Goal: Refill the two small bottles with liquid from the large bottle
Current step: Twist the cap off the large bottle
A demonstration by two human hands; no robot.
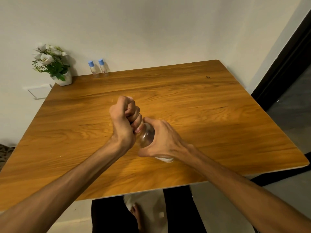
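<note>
A large clear bottle (148,137) stands near the middle of the wooden table (218,125). My right hand (161,140) wraps its body. My left hand (124,118) is closed in a fist over its top, which hides the cap and neck. A bit of white label shows below my right hand. Two small clear bottles with blue caps, one (93,68) and the other (103,67), stand side by side at the table's far edge against the wall, well away from both hands.
A white pot of artificial white flowers (53,64) sits at the table's far left corner. A white wall plate (39,92) lies left of the table. A dark door frame (286,64) runs along the right. My legs and a foot show below the near edge.
</note>
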